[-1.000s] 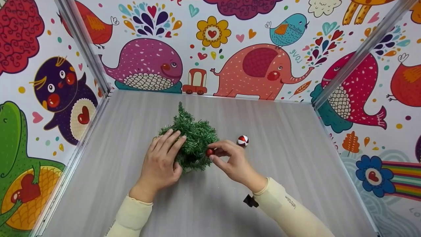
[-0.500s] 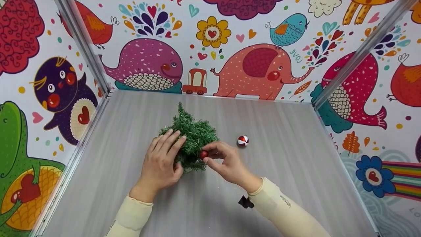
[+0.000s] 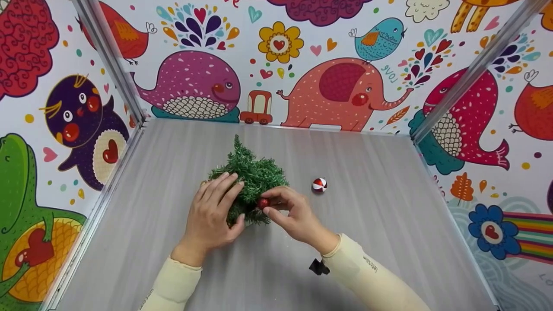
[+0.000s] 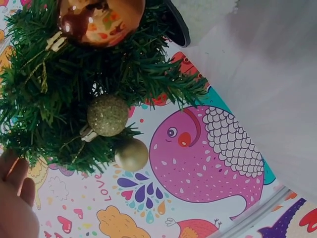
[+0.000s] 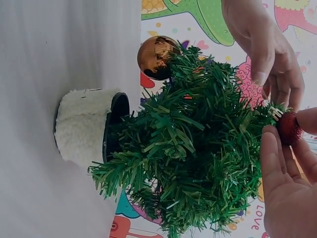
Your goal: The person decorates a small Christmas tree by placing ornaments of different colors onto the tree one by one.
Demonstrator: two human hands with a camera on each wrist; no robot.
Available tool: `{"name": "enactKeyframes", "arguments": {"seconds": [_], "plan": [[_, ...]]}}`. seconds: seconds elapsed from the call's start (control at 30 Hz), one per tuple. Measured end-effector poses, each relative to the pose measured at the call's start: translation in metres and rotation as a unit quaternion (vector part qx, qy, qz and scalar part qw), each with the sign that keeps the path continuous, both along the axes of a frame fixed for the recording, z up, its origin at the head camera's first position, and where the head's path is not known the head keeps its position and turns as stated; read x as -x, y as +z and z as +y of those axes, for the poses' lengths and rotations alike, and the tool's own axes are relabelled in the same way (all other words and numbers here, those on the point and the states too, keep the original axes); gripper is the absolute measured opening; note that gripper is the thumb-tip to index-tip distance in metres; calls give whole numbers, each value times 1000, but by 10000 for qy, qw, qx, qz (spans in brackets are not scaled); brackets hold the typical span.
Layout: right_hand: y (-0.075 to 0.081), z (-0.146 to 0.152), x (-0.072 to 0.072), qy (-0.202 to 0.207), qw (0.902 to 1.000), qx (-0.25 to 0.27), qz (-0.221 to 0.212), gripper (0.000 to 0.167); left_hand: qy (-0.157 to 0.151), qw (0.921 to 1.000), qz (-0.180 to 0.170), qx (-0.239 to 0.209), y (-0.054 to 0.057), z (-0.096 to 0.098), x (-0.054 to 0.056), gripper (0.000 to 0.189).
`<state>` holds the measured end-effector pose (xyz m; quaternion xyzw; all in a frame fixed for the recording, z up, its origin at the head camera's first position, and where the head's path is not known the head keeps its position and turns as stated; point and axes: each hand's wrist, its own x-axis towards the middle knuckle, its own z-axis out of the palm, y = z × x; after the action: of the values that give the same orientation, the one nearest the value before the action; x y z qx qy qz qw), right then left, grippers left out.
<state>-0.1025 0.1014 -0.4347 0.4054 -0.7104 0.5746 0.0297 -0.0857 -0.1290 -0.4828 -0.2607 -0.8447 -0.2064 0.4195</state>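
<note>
A small green artificial Christmas tree [image 3: 255, 177] stands in a white fuzzy pot [image 5: 81, 126]. My left hand [image 3: 212, 212] lies against the tree's left side, its fingers extended over the branches. With thumb and fingertips, my right hand [image 3: 298, 212] pinches a red glitter bauble [image 3: 263, 203] at the tree's front right. In the right wrist view, the gold cap of that red bauble touches or nearly touches a branch tip. A shiny copper bauble [image 4: 101, 20], a gold glitter bauble [image 4: 107, 115] and a matte gold bauble [image 4: 131, 154] hang on the tree's far-left side.
A red-and-white bauble [image 3: 319, 185] lies on the grey wood-grain table [image 3: 367, 207], right of the tree. Printed cartoon walls [image 3: 190, 86] enclose the table at the back and sides, with metal rails [image 3: 140, 125] along the edges.
My right hand has moved left and slightly toward me with the red bauble, closer to the tree's middle. The left thumb has shifted slightly; the tree stays in place.
</note>
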Motion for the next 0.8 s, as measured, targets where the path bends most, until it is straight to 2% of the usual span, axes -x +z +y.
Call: {"name": "enactKeyframes", "arguments": {"seconds": [0.17, 0.23, 0.3, 0.4, 0.5, 0.7, 0.8], "plan": [[-1, -2, 1, -63, 9999, 9, 123, 26, -52, 9963, 819, -251, 1, 2, 0, 38], [-2, -2, 2, -40, 9999, 54, 131, 26, -50, 9954, 930, -222, 1, 2, 0, 28], [-2, -3, 3, -10, 9999, 101, 123, 26, -106, 9965, 817, -145, 0, 2, 1, 25], [-4, -3, 3, 42, 9998, 177, 79, 27, -214, 9987, 458, -6, -1, 2, 2, 26], [-6, -3, 3, 64, 9998, 212, -15, 27, -275, 9993, 234, -12, -1, 3, 2, 17], [-9, -1, 4, -6, 9995, 149, -295, 27, -272, 9992, 175, -220, 4, 4, 1, 2], [-9, -1, 3, -56, 9991, 41, -407, 27, -254, 9988, 264, -323, 7, 6, 2, 4]]}}
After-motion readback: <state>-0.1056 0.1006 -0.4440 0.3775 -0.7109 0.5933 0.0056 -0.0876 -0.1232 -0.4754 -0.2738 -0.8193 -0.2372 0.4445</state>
